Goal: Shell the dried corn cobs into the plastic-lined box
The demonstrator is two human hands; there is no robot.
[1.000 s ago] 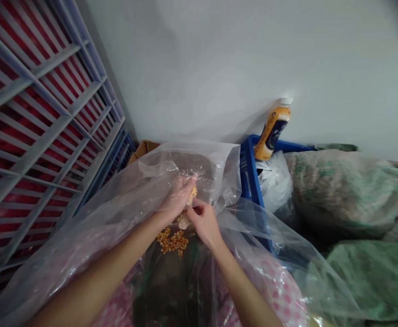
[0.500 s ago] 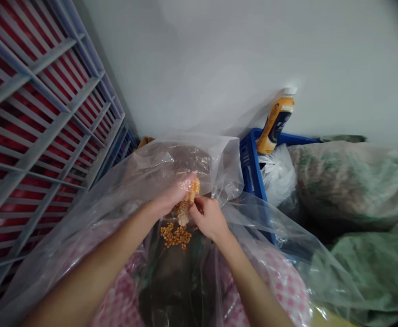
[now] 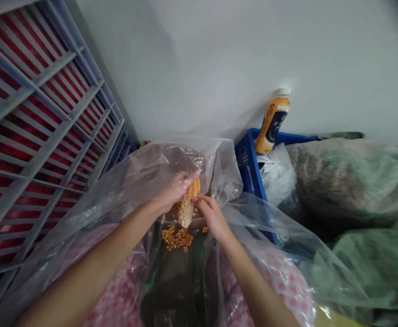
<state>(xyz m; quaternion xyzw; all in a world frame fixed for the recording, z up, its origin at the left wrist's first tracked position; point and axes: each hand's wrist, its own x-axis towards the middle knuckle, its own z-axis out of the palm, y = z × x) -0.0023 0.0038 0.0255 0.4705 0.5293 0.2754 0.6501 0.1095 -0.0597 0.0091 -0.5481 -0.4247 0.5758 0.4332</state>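
Observation:
My left hand [image 3: 173, 193] is wrapped round a corn cob [image 3: 188, 204], which is partly stripped: yellow kernels remain at its far end and the near end is bare. My right hand [image 3: 210, 215] is closed beside the cob, its fingers pinching at the kernels. Both hands work inside the mouth of a large clear plastic bag [image 3: 124, 190]. A small pile of loose yellow kernels [image 3: 178, 237] lies on the plastic just below the cob.
A grey metal rack [image 3: 42, 118] with red contents stands at the left. A blue crate [image 3: 249, 168] holds a white bag and an orange bottle [image 3: 272, 121] leans on the wall. Green sacks [image 3: 351, 181] fill the right.
The cob has been turned and lowered a little, showing more of its bare end. A few more kernels have dropped onto the pile. The view shifted slightly.

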